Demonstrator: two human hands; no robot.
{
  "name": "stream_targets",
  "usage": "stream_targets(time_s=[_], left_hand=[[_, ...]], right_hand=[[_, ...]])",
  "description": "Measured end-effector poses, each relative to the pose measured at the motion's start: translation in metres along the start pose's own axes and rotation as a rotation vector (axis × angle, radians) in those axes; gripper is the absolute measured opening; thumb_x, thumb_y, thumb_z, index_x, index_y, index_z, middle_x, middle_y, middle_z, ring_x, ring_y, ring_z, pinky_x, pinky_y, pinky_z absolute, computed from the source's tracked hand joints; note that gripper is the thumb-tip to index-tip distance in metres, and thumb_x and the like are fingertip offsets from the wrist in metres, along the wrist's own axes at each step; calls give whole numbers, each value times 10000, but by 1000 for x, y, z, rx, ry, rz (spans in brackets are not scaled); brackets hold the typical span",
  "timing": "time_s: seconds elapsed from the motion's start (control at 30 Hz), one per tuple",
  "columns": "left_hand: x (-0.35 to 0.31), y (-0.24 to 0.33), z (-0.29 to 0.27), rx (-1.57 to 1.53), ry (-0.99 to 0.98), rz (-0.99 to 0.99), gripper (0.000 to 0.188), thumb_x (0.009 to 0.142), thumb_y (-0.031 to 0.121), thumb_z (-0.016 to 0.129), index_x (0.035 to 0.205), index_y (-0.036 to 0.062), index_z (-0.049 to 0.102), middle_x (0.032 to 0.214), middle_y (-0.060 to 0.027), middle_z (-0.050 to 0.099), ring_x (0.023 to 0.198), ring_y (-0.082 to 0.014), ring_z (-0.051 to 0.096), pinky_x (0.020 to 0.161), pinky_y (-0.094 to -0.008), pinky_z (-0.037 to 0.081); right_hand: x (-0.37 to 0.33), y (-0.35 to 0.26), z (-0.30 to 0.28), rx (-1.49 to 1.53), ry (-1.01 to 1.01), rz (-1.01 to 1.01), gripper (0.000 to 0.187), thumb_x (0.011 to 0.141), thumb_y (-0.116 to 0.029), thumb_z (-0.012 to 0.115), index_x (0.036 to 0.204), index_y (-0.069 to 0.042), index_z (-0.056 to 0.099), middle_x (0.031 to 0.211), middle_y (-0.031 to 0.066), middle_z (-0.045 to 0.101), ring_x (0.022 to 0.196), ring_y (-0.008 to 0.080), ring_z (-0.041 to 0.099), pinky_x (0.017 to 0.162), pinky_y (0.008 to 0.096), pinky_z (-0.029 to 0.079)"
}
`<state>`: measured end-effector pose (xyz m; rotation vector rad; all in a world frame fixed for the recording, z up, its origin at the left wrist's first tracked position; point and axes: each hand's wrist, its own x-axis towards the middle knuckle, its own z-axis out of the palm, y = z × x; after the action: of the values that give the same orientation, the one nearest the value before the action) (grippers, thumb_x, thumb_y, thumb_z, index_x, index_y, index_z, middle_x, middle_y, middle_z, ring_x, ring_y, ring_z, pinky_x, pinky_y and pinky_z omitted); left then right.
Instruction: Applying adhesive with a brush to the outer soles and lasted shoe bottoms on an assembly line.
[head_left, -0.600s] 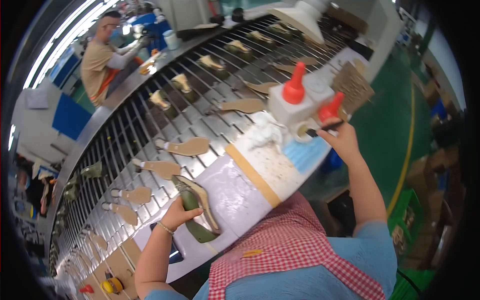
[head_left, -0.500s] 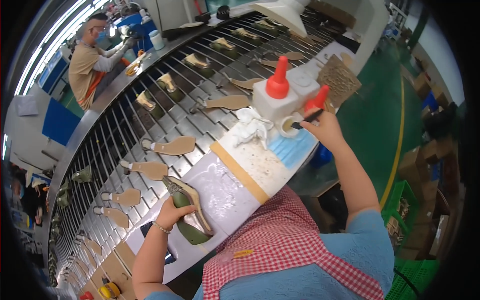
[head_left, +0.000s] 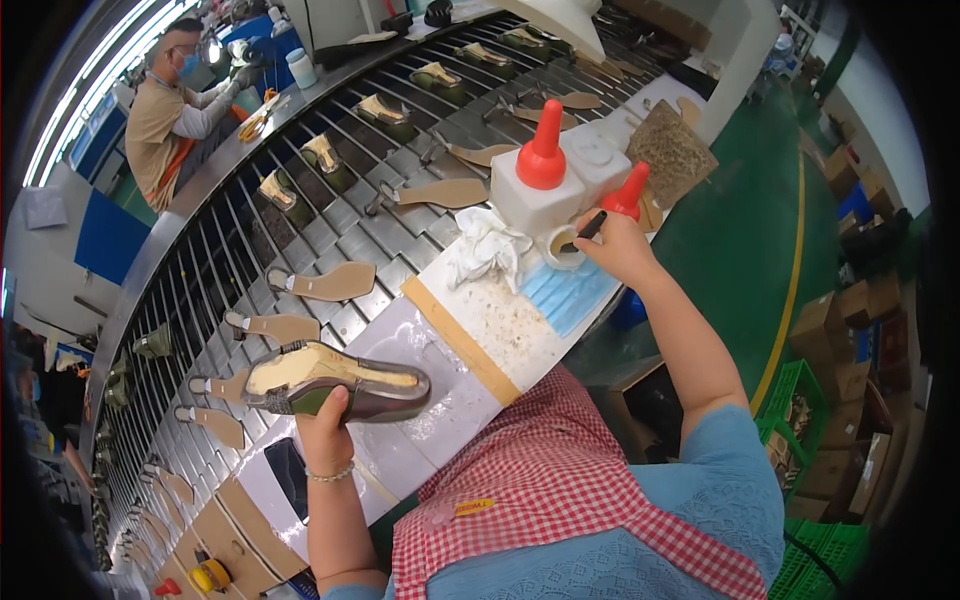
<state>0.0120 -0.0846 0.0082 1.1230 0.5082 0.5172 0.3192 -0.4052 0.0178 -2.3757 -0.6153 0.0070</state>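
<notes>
Left hand (head_left: 325,440) gripped an upturned shoe (head_left: 338,374) while the right hand (head_left: 622,250) pinched a black-handled tool (head_left: 592,226)

From the head view, the left hand was closed on the shoe's near side, thumb against its edge, the other fingers mostly hidden. The shoe lay crosswise at the left part of the pale tabletop (head_left: 410,447), cream underside up; whether it touched the surface could not be told. Its left end overlapped a row of tan soles (head_left: 278,327) on the metal rack (head_left: 345,232), and a dark phone (head_left: 288,478) lay just left of the left wrist.

Farther right, the right hand's fingers were closed round the tool, its tip in the mouth of a small white pot (head_left: 567,263). The pot stood between a white bottle (head_left: 525,202) with a red cone cap (head_left: 543,150) and a blue pleated mask (head_left: 568,297), with a crumpled white cloth (head_left: 487,250) to its left.

Several slips seemed possible. Levering the tool against the rim could have tipped the pot and spilled its yellowish contents onto the mask. An overloaded tip might have dripped on the tabletop. A loose one-handed hold could have let the shoe roll, knocking the soles.
</notes>
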Motion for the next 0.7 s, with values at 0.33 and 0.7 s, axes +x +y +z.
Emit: stream_targets(time_s=[0.33,0.7], left_hand=[[-16,-65,28,472,72,444,719,719,135,793,1299,14,387,1276,-107,492,1176,-219,485,1007,-351,392],[-52,-36,52,694,-151,408,934,632,205,842,1357,30,281,1320,-119,417,1210,-250,444,1045,-357,341]], right_hand=[[-5,34,0,853,-30,319,186,760,-142,719,896,-55,627,851,41,624,823,168,612,741,309,486],[-12,73,40,1579,53,1041,287,796,-332,732,825,-86,585,758,36,626,741,195,631,620,305,511]])
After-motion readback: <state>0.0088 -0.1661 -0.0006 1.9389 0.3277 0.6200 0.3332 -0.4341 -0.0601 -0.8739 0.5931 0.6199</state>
